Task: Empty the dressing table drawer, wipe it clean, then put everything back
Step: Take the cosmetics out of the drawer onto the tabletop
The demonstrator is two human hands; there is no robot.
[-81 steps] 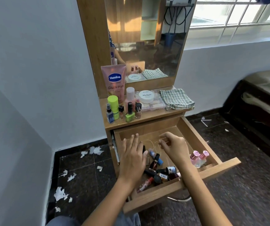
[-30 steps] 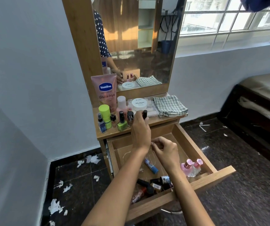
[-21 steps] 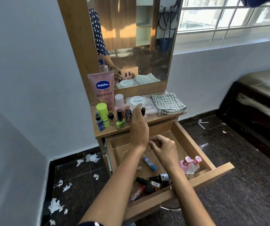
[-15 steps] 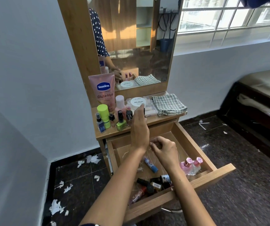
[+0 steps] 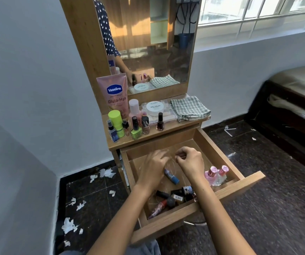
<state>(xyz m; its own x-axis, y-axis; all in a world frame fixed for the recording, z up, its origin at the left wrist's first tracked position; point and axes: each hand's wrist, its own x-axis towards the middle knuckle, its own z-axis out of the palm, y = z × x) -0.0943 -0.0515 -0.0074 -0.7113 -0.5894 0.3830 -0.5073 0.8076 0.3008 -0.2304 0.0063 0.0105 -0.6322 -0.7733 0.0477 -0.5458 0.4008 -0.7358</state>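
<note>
A dark speckled floor (image 5: 258,208) is lying under the head view, with torn white scraps (image 5: 69,222) scattered at the near left, a grey wall on the left and a bed (image 5: 298,100) on the far right below a window. The dressing desk (image 5: 155,134) is standing against the wall under its mirror (image 5: 148,43). On its top, bottles are already standing in a row: a pink lotion tube (image 5: 114,96), a green nail polish (image 5: 136,130), a dark nail polish (image 5: 160,122), a white jar (image 5: 155,107) and a folded checked cloth (image 5: 190,107), likely waiting there for the wiping. The drawer (image 5: 240,186) is hanging pulled out toward the person, so emptying looks partly done. Inside it a blue tube (image 5: 171,176) is lying between both hands, two pink bottles (image 5: 216,174) are standing at the right, and small bottles (image 5: 177,196) are piling against the near front wall. The left hand (image 5: 153,168) is reaching down toward the blue tube, blurred; I cannot tell whether it is holding anything. The right hand (image 5: 191,162) is curling its fingertips together, seemingly pinching something thin and clear that I cannot make out.
</note>
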